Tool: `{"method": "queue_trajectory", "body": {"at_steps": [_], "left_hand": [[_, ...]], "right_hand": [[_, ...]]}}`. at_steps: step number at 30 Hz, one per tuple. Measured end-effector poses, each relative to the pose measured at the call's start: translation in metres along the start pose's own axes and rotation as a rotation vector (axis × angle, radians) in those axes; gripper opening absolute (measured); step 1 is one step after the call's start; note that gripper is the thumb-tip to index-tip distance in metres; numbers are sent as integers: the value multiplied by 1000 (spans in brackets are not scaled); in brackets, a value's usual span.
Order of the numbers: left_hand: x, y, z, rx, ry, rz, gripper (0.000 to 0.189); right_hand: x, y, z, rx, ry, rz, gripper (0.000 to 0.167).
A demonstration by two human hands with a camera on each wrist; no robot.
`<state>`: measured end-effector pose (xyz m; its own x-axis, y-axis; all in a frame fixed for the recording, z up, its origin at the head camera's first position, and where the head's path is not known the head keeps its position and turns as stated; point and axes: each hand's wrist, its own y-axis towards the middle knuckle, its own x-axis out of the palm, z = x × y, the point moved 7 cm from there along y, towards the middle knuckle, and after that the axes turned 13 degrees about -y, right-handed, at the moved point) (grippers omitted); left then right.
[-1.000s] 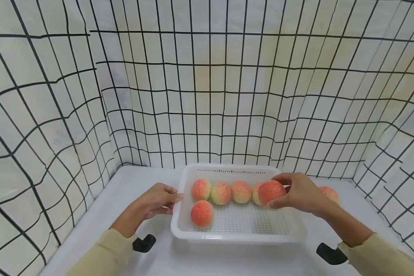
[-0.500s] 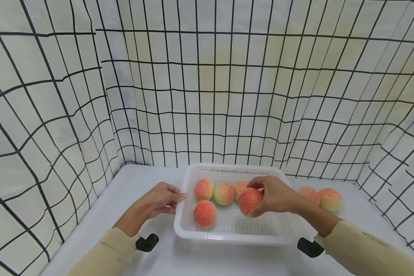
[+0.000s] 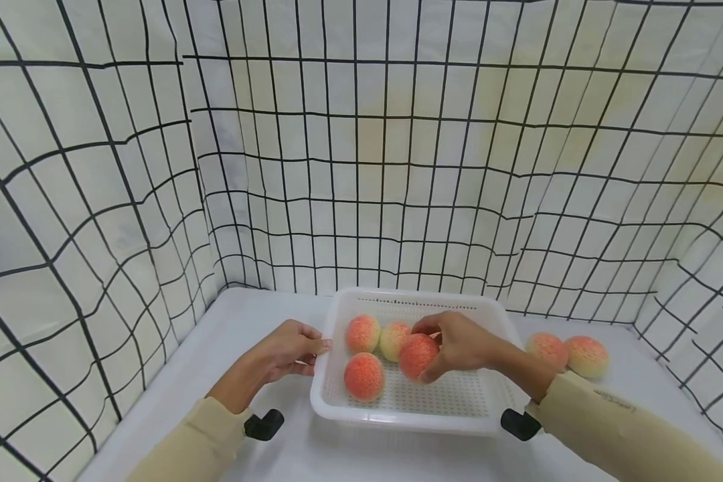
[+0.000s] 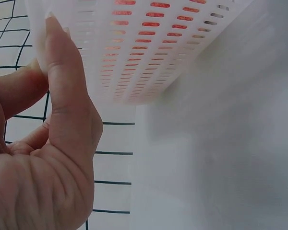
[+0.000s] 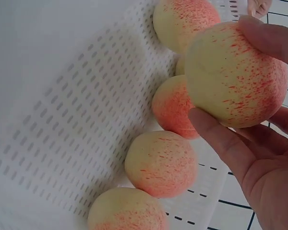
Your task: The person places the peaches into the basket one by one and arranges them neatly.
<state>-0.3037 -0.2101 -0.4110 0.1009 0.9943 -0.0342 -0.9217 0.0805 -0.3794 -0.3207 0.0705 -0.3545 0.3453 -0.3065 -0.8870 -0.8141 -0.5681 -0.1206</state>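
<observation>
In the head view, my left hand [image 3: 292, 351] pinches the left rim of a white perforated plastic basket [image 3: 410, 423]. The left wrist view shows thumb and fingers on that rim, with red peaches glimpsed through the slots of the basket [image 4: 134, 48]. My right hand [image 3: 460, 345] grips a red-and-yellow peach [image 3: 418, 356] above the basket floor. Up close in the right wrist view, the held peach [image 5: 235, 74] sits between thumb and fingers, over other peaches. To its left in the basket lie a front peach [image 3: 364, 377], a back peach [image 3: 363, 333] and a paler peach [image 3: 393, 341], partly covered.
Outside the basket at the right, two peaches [image 3: 587, 356] lie side by side on the white table [image 3: 301, 455], one partly behind the right forearm. Black wire mesh [image 3: 361, 201] over white sheeting encloses the back and both sides.
My right hand has carried the peach leftward over the basket, toward the peaches at its left. The two peaches outside have come into fuller view. My left hand stays at the rim.
</observation>
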Motion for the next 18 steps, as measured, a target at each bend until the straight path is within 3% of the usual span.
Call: {"method": "queue_trajectory", "body": {"at_steps": [9, 18], "left_hand": [[0, -2, 0, 8, -4, 2, 22], [0, -2, -2, 14, 9, 10, 22]], "right_hand": [[7, 14, -8, -48, 1, -57, 71], [13, 23, -2, -67, 4, -79, 68]]}}
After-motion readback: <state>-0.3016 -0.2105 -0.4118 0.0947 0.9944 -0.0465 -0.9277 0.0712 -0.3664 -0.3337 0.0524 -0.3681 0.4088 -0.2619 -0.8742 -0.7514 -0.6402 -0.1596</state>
